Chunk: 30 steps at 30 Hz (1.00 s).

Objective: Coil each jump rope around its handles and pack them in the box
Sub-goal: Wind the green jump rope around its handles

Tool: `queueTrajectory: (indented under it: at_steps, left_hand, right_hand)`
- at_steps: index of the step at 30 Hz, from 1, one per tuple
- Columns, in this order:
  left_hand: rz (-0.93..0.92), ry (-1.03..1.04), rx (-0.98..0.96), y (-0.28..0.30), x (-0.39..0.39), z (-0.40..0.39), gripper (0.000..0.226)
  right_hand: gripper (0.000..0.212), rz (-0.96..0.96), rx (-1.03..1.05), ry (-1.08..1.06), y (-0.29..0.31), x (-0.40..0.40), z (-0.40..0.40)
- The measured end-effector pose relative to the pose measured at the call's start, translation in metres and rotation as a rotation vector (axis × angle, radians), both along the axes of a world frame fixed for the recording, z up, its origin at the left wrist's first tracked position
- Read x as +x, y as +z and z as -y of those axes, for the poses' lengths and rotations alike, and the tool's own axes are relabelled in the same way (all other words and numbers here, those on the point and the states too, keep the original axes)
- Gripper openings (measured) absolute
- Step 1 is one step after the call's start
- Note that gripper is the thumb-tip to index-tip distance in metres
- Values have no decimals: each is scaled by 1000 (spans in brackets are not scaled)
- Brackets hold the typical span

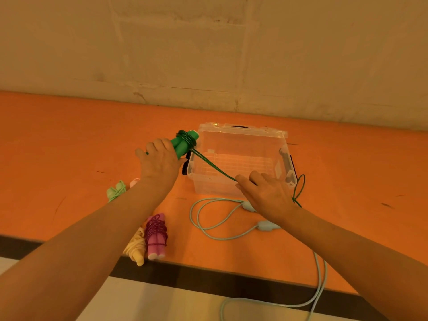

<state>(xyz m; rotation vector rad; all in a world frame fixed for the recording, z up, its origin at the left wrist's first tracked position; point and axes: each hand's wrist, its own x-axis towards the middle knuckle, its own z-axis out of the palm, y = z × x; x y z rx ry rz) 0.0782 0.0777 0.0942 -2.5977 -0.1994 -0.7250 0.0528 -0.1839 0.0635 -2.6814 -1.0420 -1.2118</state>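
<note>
Here, gripping a pair of dark green foam jump-rope handles (183,144) in the left hand (162,162), fingers curled round them, held just beside the left wall of the clear plastic storage box (240,137) on the orange table top (69,140). Pinching the thin green cord (213,166) in the right hand (266,193), cord running taut from a few turns near the handle tops across the box's near-left corner. Lying just in front of the box, uncoiled: a pale blue jump rope (206,225), trailing off the table edge. Sitting near the front edge, already coiled: a pink bundle (156,235) touching a yellow bundle (136,250); farther left, a light green bundle (115,192).
</note>
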Motion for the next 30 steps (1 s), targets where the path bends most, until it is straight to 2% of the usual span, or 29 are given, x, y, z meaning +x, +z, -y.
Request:
queueTrajectory:
  at_steps: [3,5,7,10,13,16,23,26,30]
  left_hand:
    - [-3,11,58,-3,-2,-1,70]
    - [-65,15,103,-10,-4,-1,68]
    - [-112,3,127,-16,-6,1,67]
    - [-127,-6,165,-9,-12,10,68]
    - [-264,-75,126,-19,-15,20,68]
    - [-223,-134,168,-24,-22,27,68]
    - [-50,-537,211,-31,-26,33,69]
    - [-73,-703,241,-34,-31,36,66]
    - [-87,-859,297,-32,-41,42,58]
  right_hand:
    - [9,79,-70,105,1,-1,2]
    - [15,91,-105,178,3,-1,5]
    - [10,86,-104,238,7,-1,5]
    - [6,79,-65,318,16,-1,-3]
    - [5,73,15,385,30,1,-9]
    - [9,30,90,432,44,4,-11]
    - [15,-53,183,432,58,16,-6]
    - [21,-47,181,378,55,20,-4]
    - [39,-95,150,282,38,30,5]
